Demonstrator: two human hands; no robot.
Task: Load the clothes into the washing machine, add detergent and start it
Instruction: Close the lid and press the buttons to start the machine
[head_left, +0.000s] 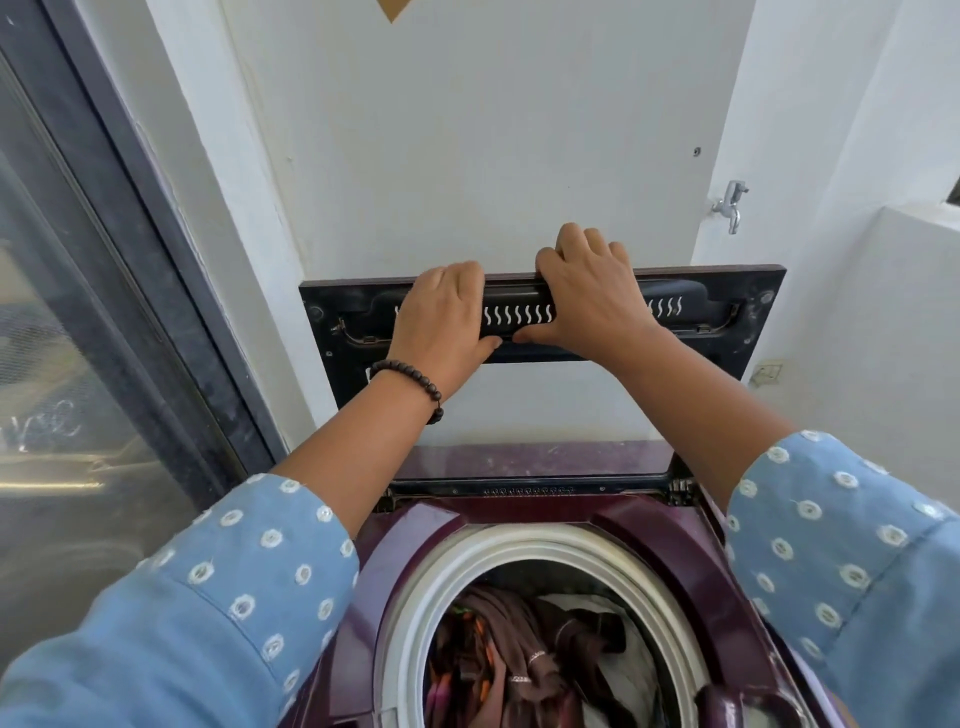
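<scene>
Gripping raised lid (748, 312), hands (519, 317), clothes (524, 665) in drum (410, 613)

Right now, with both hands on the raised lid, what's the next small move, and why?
Probably pull the lid forward and down. Both the left hand and right hand grip its top edge, and clothes already lie in the drum. Whether detergent is in can't be seen.

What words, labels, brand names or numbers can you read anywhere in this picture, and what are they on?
Nothing here reads as text.
Raised dark glass washing machine lid, held at its top edge by the left hand and right hand: only white wavy marks, no letters.
Glass door panel on the left: faint white scrawl, too blurred to read.
Small wall plate: too small to tell.
</scene>
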